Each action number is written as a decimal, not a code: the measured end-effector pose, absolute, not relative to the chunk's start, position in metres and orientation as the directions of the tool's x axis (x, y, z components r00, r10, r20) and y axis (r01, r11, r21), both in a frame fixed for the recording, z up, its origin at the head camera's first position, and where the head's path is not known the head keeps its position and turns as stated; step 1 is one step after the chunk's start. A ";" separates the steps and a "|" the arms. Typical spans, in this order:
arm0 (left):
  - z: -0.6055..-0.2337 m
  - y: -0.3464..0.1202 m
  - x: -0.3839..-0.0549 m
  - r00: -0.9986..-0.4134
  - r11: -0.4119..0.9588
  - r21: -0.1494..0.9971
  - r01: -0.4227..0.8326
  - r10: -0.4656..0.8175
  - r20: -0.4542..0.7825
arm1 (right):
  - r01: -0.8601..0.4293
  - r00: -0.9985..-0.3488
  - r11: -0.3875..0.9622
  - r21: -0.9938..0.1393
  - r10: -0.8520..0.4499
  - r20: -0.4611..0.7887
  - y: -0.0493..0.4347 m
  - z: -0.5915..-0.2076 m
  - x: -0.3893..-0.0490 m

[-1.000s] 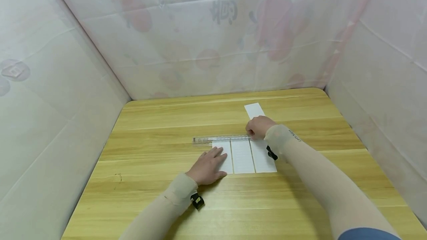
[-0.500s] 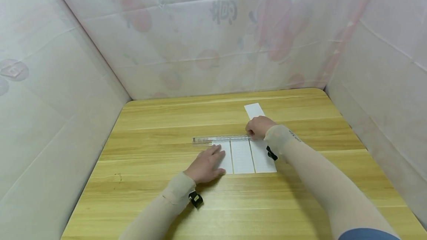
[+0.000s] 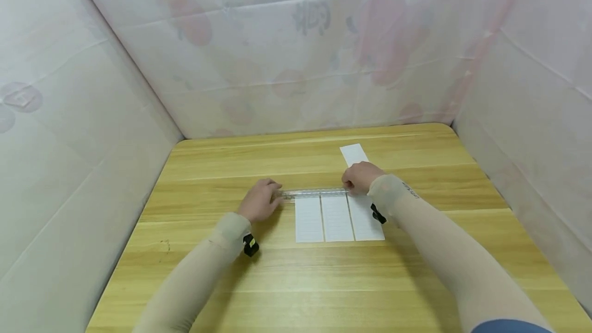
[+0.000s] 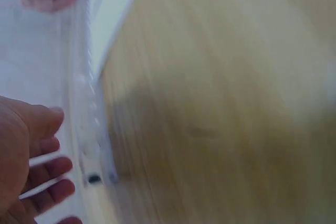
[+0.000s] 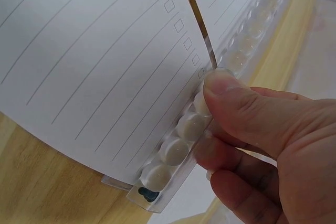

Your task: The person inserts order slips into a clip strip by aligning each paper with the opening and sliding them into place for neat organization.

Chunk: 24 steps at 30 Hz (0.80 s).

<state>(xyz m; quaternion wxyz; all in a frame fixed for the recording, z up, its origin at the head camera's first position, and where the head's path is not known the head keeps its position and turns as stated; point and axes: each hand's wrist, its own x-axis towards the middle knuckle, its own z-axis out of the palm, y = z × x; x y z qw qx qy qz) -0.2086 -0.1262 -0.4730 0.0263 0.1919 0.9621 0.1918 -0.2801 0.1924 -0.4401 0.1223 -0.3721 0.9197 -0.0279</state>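
My right hand [image 3: 362, 177] pinches a clear plastic strip [image 3: 319, 192] between thumb and fingers near its right end. In the right wrist view the strip carries a row of round whitish domes [image 5: 174, 151]. It lies along the top edge of three white paper slips [image 3: 336, 220] set side by side, printed with lines and small checkboxes. My left hand [image 3: 260, 200] is at the strip's left end, its fingers loosely bent. The left wrist view is blurred; there the fingertips [image 4: 56, 169] are right beside the strip's end.
Another white paper slip [image 3: 354, 153] lies slanted beyond my right hand, partly hidden by it. The wooden table [image 3: 222, 163] has rounded far corners. Pale patterned fabric [image 3: 277, 55] encloses it at the back and on both sides.
My left hand has lifted off the left paper slip and moved up and left to the strip's left end. My right hand keeps its grip in the same place.
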 end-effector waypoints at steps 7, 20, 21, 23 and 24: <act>-0.477 -0.135 -0.230 -0.912 0.828 0.420 0.371 0.411 -0.005 | -0.666 -0.698 0.731 -0.149 -0.682 -0.218 0.193 -0.437 -0.279; -0.476 -0.132 -0.239 -0.900 0.807 0.451 0.381 0.435 -0.018 | -0.658 -0.705 0.741 -0.131 -0.668 -0.239 0.199 -0.437 -0.277; -0.476 -0.132 -0.240 -0.898 0.809 0.442 0.388 0.440 -0.018 | -0.658 -0.705 0.742 -0.130 -0.667 -0.239 0.200 -0.437 -0.278; -0.475 -0.130 -0.243 -0.892 0.813 0.421 0.401 0.452 -0.024 | -0.660 -0.705 0.741 -0.128 -0.668 -0.238 0.202 -0.437 -0.279; -0.474 -0.129 -0.244 -0.888 0.817 0.407 0.409 0.459 -0.027 | -0.660 -0.704 0.741 -0.127 -0.668 -0.239 0.204 -0.437 -0.280</act>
